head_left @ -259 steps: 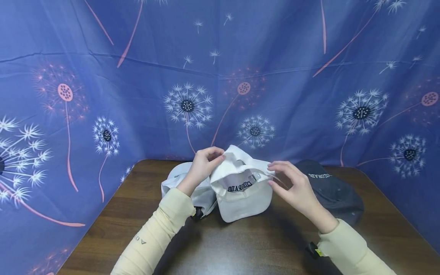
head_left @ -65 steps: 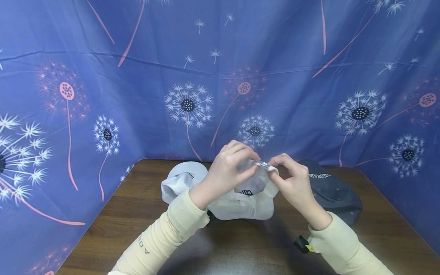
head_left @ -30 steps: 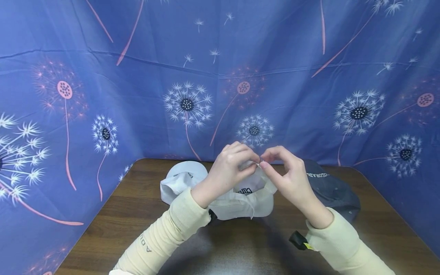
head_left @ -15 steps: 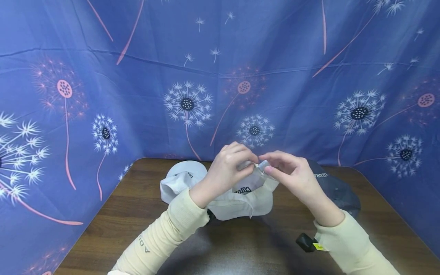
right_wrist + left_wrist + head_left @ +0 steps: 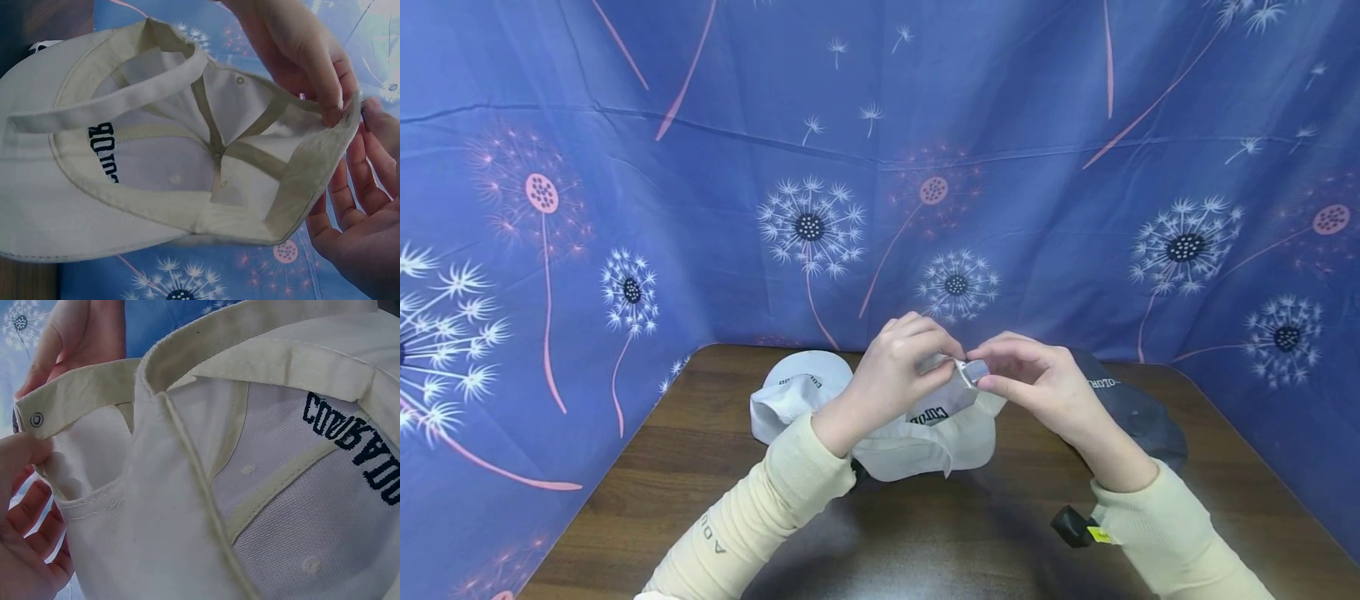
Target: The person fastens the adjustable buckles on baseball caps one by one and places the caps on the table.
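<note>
A white cap (image 5: pixel 925 454) with dark lettering (image 5: pixel 932 414) inside sits with its brim towards me and its opening facing up. My left hand (image 5: pixel 898 362) pinches its raised back edge. Just right of there, my right hand (image 5: pixel 1033 375) pinches a small metal buckle (image 5: pixel 975 369) between thumb and forefinger. The loose strap (image 5: pixel 112 103) lies across the opening in the right wrist view. In the left wrist view, a metal eyelet (image 5: pixel 37 419) shows in the edge between the left hand (image 5: pixel 22 512) and the right hand (image 5: pixel 87 337).
Another white cap (image 5: pixel 805 383) lies at the left, partly behind my left forearm. A dark grey cap (image 5: pixel 1131 408) is at the right, beside my right hand. The brown wooden table (image 5: pixel 700 450) meets a blue dandelion-print curtain (image 5: pixel 1052 208) at the back.
Since the first frame, the left hand has moved right to the back edge, and the strap has come loose. Lately the right hand has shifted slightly right, and the buckle's flat face shows.
</note>
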